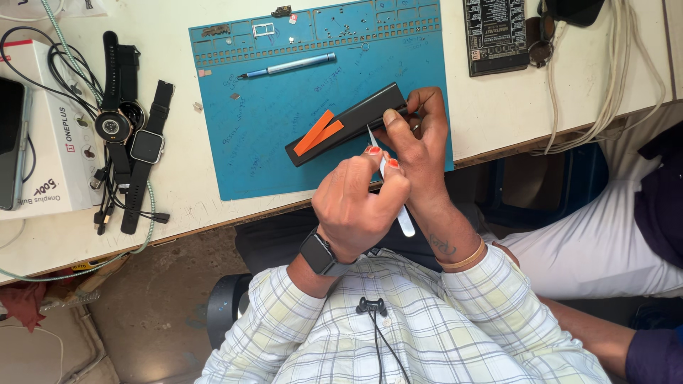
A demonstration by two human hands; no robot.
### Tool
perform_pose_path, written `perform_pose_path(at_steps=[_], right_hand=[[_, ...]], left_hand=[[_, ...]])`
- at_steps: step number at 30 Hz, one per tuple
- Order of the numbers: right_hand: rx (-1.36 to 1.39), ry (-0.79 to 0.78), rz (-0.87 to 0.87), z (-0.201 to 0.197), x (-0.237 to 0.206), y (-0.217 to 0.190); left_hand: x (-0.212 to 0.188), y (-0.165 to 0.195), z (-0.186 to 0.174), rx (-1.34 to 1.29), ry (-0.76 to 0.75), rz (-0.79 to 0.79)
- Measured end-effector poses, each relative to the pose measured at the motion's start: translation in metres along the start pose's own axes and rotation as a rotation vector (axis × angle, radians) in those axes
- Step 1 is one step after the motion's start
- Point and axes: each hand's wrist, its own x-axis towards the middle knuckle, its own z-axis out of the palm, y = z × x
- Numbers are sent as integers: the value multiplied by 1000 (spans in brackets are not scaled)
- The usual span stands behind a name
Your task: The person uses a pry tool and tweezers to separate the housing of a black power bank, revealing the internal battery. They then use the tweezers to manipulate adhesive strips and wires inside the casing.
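Black phone (348,122) with orange pull tabs (318,132) lies tilted on the blue repair mat (263,163) — its right end clamped in the right hand (420,135). The left hand (359,203) pinches a thin metal pry tool (388,185), tip at the phone's edge. A blue pen (288,66) lies farther up the mat; smartwatches (131,142) well left.

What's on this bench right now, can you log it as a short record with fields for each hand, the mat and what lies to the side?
left hand: left hand pinches a thin white pry tool, tip at the phone's edge
right hand: right hand holds the black phone tilted above the mat
phone: two orange picks stuck in its side
mat: blue work mat, with a blue pen and small parts in its upper trays
to the side: two wristwatches, black cables, white box
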Motion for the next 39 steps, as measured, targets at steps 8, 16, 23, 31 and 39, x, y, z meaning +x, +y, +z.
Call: perform_pose_path(at_steps=[8,16,23,31,39], right_hand=[[72,-1,-13,0,1,7],[38,-9,-51,-6,0,19],[89,-7,-29,0,1,13],[26,6,20,3,-7,6],[45,2,40,4,-4,2]], left_hand=[[16,1,-9,-190,-10,-260],[31,-49,-17,-968,-111,-778],[14,-32,-18,-628,13,-421],[-13,-15,2,-37,48,120],[-16,-16,10,0,33,123]])
